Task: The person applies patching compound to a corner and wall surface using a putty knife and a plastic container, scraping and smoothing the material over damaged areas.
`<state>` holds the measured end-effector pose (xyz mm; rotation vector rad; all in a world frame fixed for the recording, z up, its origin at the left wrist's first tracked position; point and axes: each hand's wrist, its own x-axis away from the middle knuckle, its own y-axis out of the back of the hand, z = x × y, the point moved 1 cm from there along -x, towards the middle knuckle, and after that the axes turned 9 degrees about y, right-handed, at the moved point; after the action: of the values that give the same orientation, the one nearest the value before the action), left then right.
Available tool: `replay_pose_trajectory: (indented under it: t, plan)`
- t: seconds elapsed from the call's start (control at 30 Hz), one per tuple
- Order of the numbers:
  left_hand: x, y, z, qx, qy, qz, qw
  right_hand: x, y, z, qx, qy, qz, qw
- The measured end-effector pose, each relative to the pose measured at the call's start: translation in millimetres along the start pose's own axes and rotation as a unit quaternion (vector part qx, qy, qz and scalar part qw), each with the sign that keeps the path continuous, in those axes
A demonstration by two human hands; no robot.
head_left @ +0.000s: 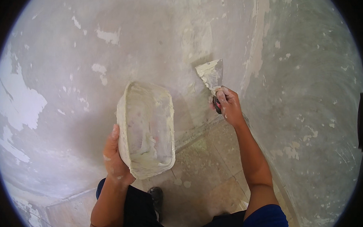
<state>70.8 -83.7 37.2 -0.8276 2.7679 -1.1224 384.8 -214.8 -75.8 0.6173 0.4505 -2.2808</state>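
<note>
Where slick and smeared, best left ungripped

Though loaded with pale paste (207,72), likely light and easy to turn. Find the putty knife (214,78) in front of the grey wall (160,40), just left of the corner (250,56), with blade tilted up and left; cannot tell whether touching the wall. Judge the blade thin, a little springy and slippery where coated, so take hold by the dark handle (218,106) only. Note the right hand (230,105) curled snugly around that handle.

Moving outward, find the oblong tub (122,123) to the lower left of the knife, well apart from it, with opening toward the camera. Note the left hand (116,163) cupped against the lower left side, with thumb along the outside, bearing the tub; cannot tell the lie of the hidden fingers. Judge the tub fairly light, with mostly thin smears inside, and probably plastic, with some give. Hold from beneath or by the outer side, away from the crusted rim (173,129).

For edges, mind the corner and the second wall (310,98) to the right, then the seam with the tiled floor (203,174) below. Expect most open room upward and left along the grey wall. Below the tub, notice a dark shoe (157,196).
</note>
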Motion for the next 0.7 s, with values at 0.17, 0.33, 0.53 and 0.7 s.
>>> replay_pose_trajectory:
  t: [0.17,0.33,0.53,0.7]
  plan:
    - [-4,-2,3,-0.002,0.002,-0.016,1.000,-17,0,-26,0.094,-0.033,-0.007,0.995]
    - [-4,5,2,-0.024,0.011,-0.009,1.000,-17,-4,-20,0.297,-0.006,-0.084,0.951]
    - [-10,4,6,-0.022,-0.004,0.043,0.999,-4,36,-46,0.265,-0.077,-0.110,0.955]
    - [-5,-2,5,-0.021,0.017,0.021,0.999,23,49,-29,0.153,-0.092,-0.121,0.976]
